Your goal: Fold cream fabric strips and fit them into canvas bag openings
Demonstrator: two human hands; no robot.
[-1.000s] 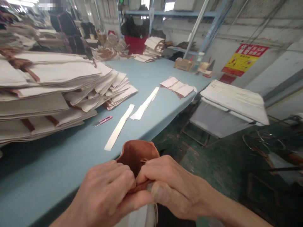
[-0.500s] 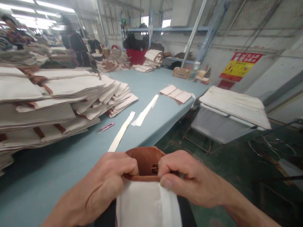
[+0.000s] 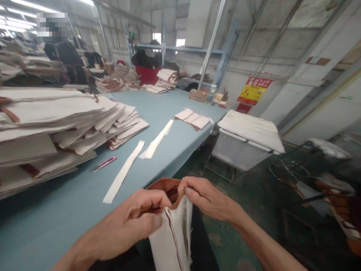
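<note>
Between my hands hangs a fabric bag piece [image 3: 169, 241], off-white outside with a brown lining and a dark seam down its side. My left hand [image 3: 141, 214] pinches its upper edge, fingers inside the opening and thumb on the white face. On the other side my right hand [image 3: 201, 195] grips the rim, thumb and fingers closed on the cloth by a frayed raw edge. The brown inside shows between the hands; the lower end runs out of view. Pink thread snips [image 3: 105, 162] and two white strips, the nearer strip [image 3: 124, 172] among them, lie on the table beyond.
Tall stacks of off-white fabric pieces [image 3: 67, 124] fill the left of the blue table [image 3: 166, 167]. Farther along lie a small fabric bundle [image 3: 194, 118] and a cardboard box [image 3: 197, 95]. A cart with white cloth [image 3: 251, 122] stands right. A person [image 3: 66, 60] stands far left.
The bag piece has turned, so its side seam and frayed edge now face me. My right hand has moved left and up along the rim. The view has swung right.
</note>
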